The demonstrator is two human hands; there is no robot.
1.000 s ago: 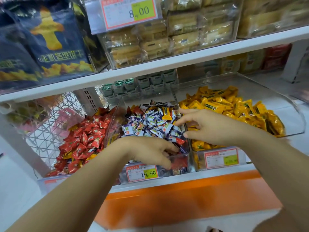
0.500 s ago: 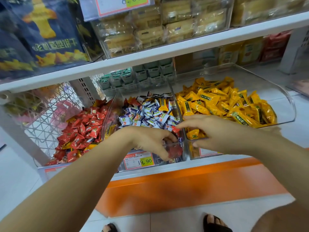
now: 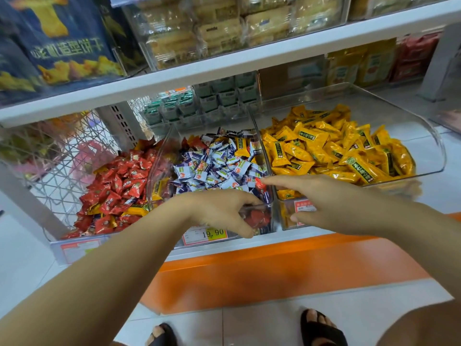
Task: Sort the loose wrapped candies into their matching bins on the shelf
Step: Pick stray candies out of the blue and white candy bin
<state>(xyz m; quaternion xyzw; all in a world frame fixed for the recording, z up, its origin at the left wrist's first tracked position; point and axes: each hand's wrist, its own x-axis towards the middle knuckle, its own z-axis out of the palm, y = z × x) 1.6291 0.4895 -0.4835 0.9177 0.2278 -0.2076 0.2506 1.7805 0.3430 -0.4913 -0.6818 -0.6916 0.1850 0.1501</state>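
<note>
Mixed candies in middle bin (image 3: 159, 176): left hand (image 3: 219, 211) reaching in, right hand (image 3: 324, 206) pointing.
Fingers of left hand curl over the clear plastic front wall, just beside crinkly red candies (image 3: 259, 217); cannot tell if it grips one. Right hand flat, fingers straight and apart, index tip just beside a stray red candy (image 3: 259, 183) among glossy white-purple wraps (image 3: 217, 166). Yellow pillow packs (image 3: 336, 151) lie beyond right hand. Versus half a second ago: hands barely shifted, view dipped, sandals (image 3: 321, 330) now fully seen.
</note>
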